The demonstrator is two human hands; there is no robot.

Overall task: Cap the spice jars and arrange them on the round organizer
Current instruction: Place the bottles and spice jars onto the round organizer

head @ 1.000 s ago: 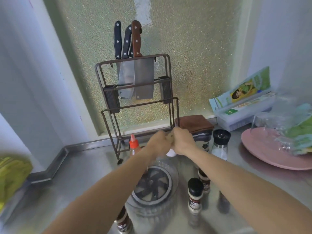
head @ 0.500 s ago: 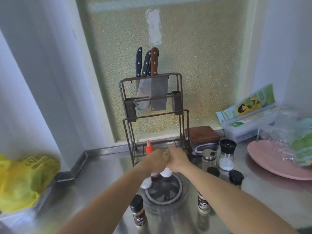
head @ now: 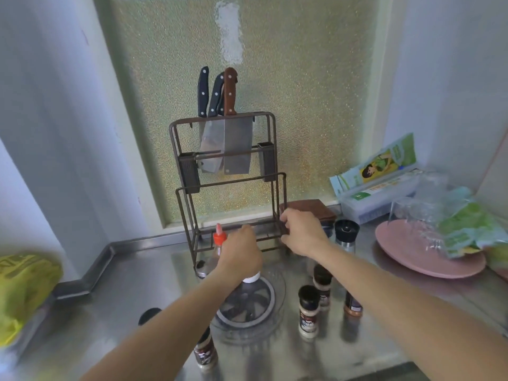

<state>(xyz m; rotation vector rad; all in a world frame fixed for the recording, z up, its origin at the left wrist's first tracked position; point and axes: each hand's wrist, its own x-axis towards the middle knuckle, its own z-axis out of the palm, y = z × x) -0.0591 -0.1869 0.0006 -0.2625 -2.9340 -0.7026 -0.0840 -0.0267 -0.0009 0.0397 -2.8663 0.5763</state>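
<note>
Steel counter (head: 132,281), corner of kitchen, frosted window behind.

Round organizer (head: 270,305): clear, ribbed hub, centre of counter, partly hidden by left forearm.

Left hand (head: 238,255): curled down over top of a white-bottomed jar (head: 251,278) standing at rear edge of organizer; fingers closed around it, jar's cap hidden under palm.

Right hand (head: 301,233): just right of left hand, apart from it, at lower right corner of knife rack (head: 228,185); fingers pinched narrow, touching or just in front of rack wire, cannot tell which; any small item between fingertips not discernible.

Spice jar, black cap, pale contents (head: 308,312): upright on counter, just right of organizer.
Spice jar, black cap (head: 322,284): upright, just behind the former.
Spice jar, orange-brown contents (head: 352,305): right of those two, top hidden by right forearm.
Spice jar, dark label (head: 204,353): upright, front left of organizer, top hidden by left forearm.
Loose black cap (head: 149,316): flat on counter, left of organizer.

Squeeze bottle, red-orange nozzle (head: 219,243): beside left hand, at rack base.
Grinder, black top (head: 347,235): behind right wrist.
Cleavers (head: 236,144): hanging in rack.
Pink plate (head: 412,254): far right, plastic bags on it.
Yellow bag (head: 24,290): far left.
</note>
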